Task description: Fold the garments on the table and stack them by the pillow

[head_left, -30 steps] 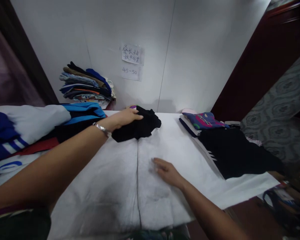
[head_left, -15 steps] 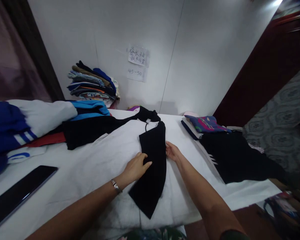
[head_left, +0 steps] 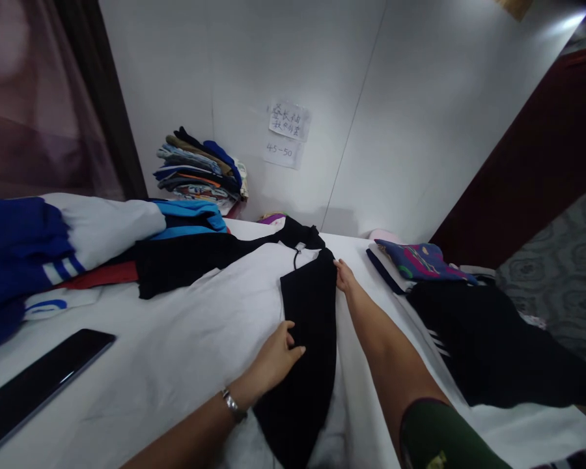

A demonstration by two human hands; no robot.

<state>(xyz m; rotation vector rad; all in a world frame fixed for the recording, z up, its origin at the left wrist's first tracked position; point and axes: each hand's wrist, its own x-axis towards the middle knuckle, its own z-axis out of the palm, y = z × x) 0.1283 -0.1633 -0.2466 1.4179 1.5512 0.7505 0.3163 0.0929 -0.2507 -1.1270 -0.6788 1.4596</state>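
A garment with a white body [head_left: 215, 306] and black sleeves lies spread before me. One black sleeve [head_left: 317, 319] is folded down over the body's right side; the other stretches left. My left hand [head_left: 273, 358] rests at the left edge of the folded sleeve, thumb and forefinger apart on the cloth. Higher up, by the shoulder fold, my right hand [head_left: 344, 276] pinches the sleeve's right edge. A thin dark loop [head_left: 297, 258] lies near the black collar [head_left: 297, 232]. The sleeve's lower end runs out of view.
Left are a phone [head_left: 43, 384] and a heap of blue and white clothes [head_left: 19, 241]. A folded clothes stack [head_left: 200, 166] stands by the wall. Right lie folded clothes, a patterned piece [head_left: 424, 260] and a black one [head_left: 498, 345], on the white table [head_left: 532, 426].
My right hand has slid up the sleeve's edge towards the shoulder. The left hand stays at the sleeve's left edge. The sleeve hangs straighter, and the camera view has shifted.
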